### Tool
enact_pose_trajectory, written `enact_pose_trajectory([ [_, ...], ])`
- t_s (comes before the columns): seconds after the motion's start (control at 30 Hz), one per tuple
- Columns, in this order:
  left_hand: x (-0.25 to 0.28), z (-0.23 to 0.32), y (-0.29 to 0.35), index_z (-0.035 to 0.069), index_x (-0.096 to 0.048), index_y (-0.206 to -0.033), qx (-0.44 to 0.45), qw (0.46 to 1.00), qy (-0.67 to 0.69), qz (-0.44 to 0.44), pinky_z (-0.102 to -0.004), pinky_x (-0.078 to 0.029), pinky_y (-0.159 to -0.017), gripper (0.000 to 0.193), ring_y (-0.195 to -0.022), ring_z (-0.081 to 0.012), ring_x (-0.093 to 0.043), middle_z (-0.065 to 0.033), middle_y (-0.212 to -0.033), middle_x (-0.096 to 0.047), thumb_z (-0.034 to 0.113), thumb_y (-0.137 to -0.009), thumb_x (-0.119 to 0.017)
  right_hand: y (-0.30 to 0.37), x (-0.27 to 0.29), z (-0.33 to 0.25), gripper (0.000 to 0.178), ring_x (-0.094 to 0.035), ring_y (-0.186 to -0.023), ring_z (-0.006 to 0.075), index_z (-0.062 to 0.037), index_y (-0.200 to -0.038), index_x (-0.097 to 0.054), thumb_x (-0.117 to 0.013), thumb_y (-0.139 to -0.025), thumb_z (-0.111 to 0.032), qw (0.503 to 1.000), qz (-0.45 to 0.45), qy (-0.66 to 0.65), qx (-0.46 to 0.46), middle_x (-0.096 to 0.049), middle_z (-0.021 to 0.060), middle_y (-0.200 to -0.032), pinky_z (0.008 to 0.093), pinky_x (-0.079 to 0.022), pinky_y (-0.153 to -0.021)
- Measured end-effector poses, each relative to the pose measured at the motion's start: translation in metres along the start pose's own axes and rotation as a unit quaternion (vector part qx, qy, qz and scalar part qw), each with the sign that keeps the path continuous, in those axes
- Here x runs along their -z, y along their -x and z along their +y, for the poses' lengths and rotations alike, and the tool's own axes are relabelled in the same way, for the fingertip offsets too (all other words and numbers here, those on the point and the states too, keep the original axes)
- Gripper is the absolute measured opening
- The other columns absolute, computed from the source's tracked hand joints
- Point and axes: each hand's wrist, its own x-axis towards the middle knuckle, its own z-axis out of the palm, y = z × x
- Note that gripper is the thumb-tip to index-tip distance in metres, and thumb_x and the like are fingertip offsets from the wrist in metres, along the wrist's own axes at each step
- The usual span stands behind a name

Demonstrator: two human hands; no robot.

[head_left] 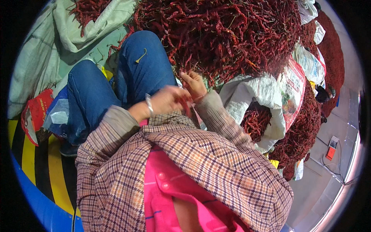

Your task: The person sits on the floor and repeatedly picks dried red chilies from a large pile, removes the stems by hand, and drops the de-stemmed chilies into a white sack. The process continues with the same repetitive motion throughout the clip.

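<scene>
Grey floor [309, 189] on right, thin seams between panels, kinda shiny toward edge. Small orange-and-white box [331, 149] sitting there, dark cable [343, 180] looping beside it. Bright pale strip [349, 170] down far right, pretty glary. Lower left gets loud: yellow-and-black stripes [56, 170], blue band [38, 207] along outside. Pale green surface [79, 62] higher up on left

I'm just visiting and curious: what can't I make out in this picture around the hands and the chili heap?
All in the head view:
- Left hand: motion blur hides its exact grip.
- Red bits by it: the same blur hides their shape and number.
- Right hand: fingertip detail is too small to tell whether they grip anything.
- Chili heap: cut off by the top edge.
- Orange object, far right: too small to identify.
</scene>
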Motion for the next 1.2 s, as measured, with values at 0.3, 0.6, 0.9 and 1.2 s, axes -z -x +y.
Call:
enact_pose_trajectory([
  [0.3, -0.016, 0.0, 0.001, -0.001, -0.057, -0.092, 0.021, 0.997, 0.054, -0.056, -0.0245, -0.047, -0.056, 0.015, -0.063, -0.0096, -0.057, -0.0048, -0.078, -0.06, 0.001, -0.079, -0.062, 0.005, 0.05, 0.005, 0.014, -0.055, -0.063, 0.0128, -0.001, -0.088, -0.06, -0.056, -0.09, -0.014, 0.998, 0.036, -0.057, -0.019, -0.061, 0.0055, -0.076, 0.0228, -0.044, -0.057],
  [0.6, -0.004, 0.005, -0.009, 0.004, -0.062, -0.089, 0.161, 0.932, 0.27, 0.179, -0.0227, -0.045, -0.056, 0.019, -0.063, -0.0097, -0.056, -0.0023, -0.076, -0.059, 0.022, -0.09, -0.057, 0.105, 0.243, 0.0, 0.025, -0.057, -0.074, 0.0152, -0.0034, -0.098, -0.052, -0.054, -0.09, -0.028, 0.821, 0.417, -0.354, 0.162, -0.057, 0.0068, -0.096, 0.0215, -0.051, -0.07],
  [0.9, 0.005, 0.01, 0.004, 0.006, -0.054, -0.085, 0.191, 0.867, 0.414, 0.203, -0.0246, -0.04, -0.056, 0.017, -0.058, -0.0084, -0.044, 0.0014, -0.068, -0.047, 0.021, -0.091, -0.055, -0.051, 0.114, 0.033, 0.016, -0.062, -0.08, 0.0298, -0.0014, -0.095, -0.061, -0.06, -0.084, -0.013, 0.839, 0.2, 0.46, 0.211, -0.064, 0.0137, -0.089, 0.0364, -0.05, -0.071],
  [1.2, 0.008, 0.008, 0.003, 0.006, -0.055, -0.086, 0.188, 0.854, 0.435, 0.217, -0.0238, -0.04, -0.057, 0.013, -0.059, -0.008, -0.046, 0.001, -0.07, -0.05, 0.019, -0.09, -0.057, -0.088, 0.128, 0.022, 0.033, -0.054, -0.096, 0.0362, -0.0082, -0.109, -0.056, -0.058, -0.077, -0.013, 0.594, 0.101, 0.779, 0.174, -0.053, 0.0188, -0.103, 0.0425, -0.048, -0.079],
])
